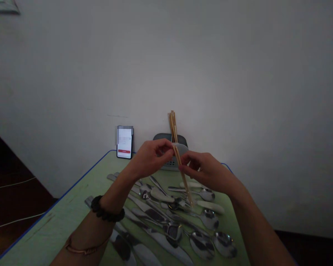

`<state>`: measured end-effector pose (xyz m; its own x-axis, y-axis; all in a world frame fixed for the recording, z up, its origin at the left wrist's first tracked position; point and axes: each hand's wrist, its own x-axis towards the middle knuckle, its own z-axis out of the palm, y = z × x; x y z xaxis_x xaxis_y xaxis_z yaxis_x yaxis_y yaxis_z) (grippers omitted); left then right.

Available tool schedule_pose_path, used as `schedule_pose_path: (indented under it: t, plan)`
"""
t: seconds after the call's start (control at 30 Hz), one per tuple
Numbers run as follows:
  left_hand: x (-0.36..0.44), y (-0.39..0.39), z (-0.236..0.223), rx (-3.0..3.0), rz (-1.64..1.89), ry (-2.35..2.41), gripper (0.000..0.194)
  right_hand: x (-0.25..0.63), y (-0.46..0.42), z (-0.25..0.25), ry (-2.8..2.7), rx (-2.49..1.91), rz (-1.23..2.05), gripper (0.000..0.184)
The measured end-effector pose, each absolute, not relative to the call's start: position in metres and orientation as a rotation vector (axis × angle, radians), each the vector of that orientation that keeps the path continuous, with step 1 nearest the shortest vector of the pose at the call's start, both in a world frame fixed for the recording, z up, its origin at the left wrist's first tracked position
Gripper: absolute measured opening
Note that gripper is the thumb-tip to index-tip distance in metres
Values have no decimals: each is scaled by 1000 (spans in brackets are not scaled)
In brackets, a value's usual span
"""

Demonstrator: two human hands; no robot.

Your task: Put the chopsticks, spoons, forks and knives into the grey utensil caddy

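Observation:
Both my hands are raised above a green table (69,218) and pinch one pair of wooden chopsticks (186,188) that slants down to the right. My left hand (151,157) grips the upper end with closed fingers. My right hand (204,170) holds the sticks near their middle, fingers closed round them. Just behind my hands stands a grey cutlery holder (180,142) with several more chopsticks (172,125) upright in it. Below the hands lie several metal spoons (208,218) and knives (155,236), scattered on the table.
A phone (124,142) with a lit screen leans against the white wall at the table's far left corner. The table has a blue edge (47,210); dark floor with white cables (13,221) lies to its left.

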<state>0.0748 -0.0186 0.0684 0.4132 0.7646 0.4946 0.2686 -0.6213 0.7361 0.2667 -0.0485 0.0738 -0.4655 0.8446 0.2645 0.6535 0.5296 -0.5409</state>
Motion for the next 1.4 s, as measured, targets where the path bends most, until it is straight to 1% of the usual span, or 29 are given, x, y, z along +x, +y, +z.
schedule_pose_path:
  t: [0.33, 0.77, 0.97, 1.17, 1.4]
  plan:
    - [74, -18, 66, 2139, 1152, 919, 19, 267, -49, 75, -2306, -1217, 471, 12]
    - [77, -16, 65, 2111, 1147, 889, 17, 265, -50, 75, -2303, -1231, 550, 14]
    - [77, -15, 64, 2102, 1150, 868, 15, 265, -50, 77, -2297, -1215, 560, 18]
    - [76, -13, 64, 2096, 1170, 884, 17, 265, -49, 75, -2281, -1218, 503, 19]
    - [75, -13, 66, 2176, 1195, 983, 23, 265, -49, 74, -2269, -1207, 509, 19]
